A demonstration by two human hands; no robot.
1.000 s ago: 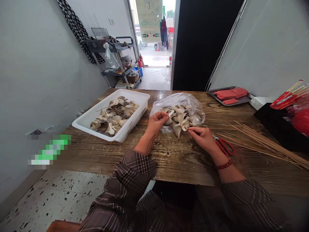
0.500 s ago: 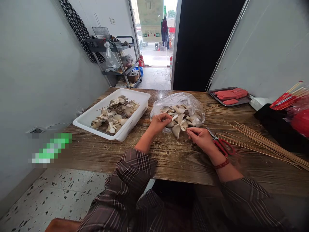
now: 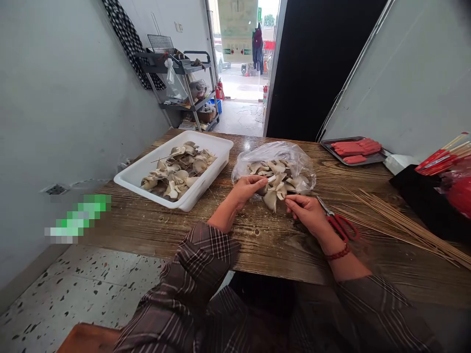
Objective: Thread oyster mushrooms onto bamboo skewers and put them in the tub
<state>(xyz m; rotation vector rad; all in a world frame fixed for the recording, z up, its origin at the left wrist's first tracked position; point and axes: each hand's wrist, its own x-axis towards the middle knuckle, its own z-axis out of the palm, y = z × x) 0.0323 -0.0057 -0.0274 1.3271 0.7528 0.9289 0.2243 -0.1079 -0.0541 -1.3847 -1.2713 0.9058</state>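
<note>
On the wooden table (image 3: 257,260), the white tub (image 3: 211,181) of oyster mushrooms stands to the left and a clear plastic bag (image 3: 297,156) lies ahead with more mushrooms heaped at its mouth. The two hands are apart there: the left hand (image 3: 247,190) pinches a pale mushroom stalk (image 3: 271,179), while the right hand (image 3: 307,211) has its fingertips at the edge of a drooping cap (image 3: 271,201), whether closed on it I cannot tell. A hard tug could tear these thin caps or spill the heap, and the scissors (image 3: 342,226) beside the right wrist might get knocked.
</note>
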